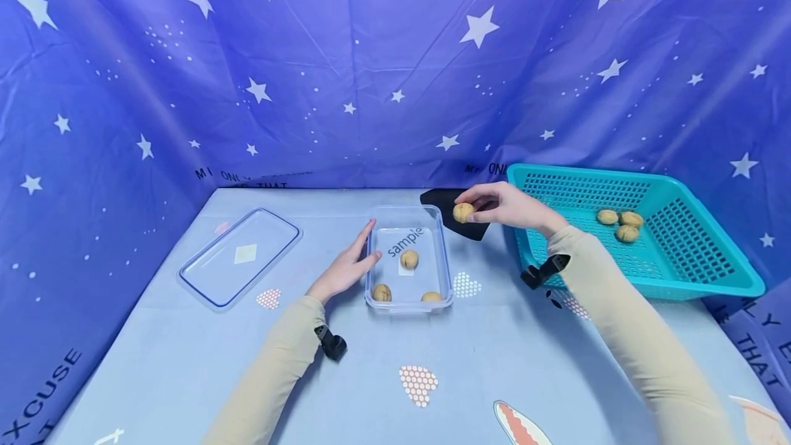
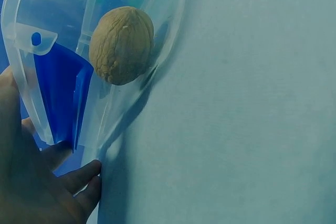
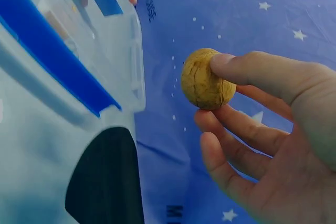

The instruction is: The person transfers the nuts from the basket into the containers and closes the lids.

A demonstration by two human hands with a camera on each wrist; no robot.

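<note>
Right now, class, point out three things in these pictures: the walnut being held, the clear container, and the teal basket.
walnut (image 3: 203,80): right wrist view, middle of the shell pinched by the right hand (image 3: 262,145).
clear container (image 1: 441,253): head view, right wall.
teal basket (image 1: 680,242): head view, slotted right-hand inner wall.

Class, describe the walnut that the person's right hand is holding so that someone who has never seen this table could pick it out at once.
Start at the teal basket on the table's right side, then look just left of it to the right hand above a black patch. The walnut is pinched in its fingertips, the only nut held in the air rather than lying in a container.
</note>
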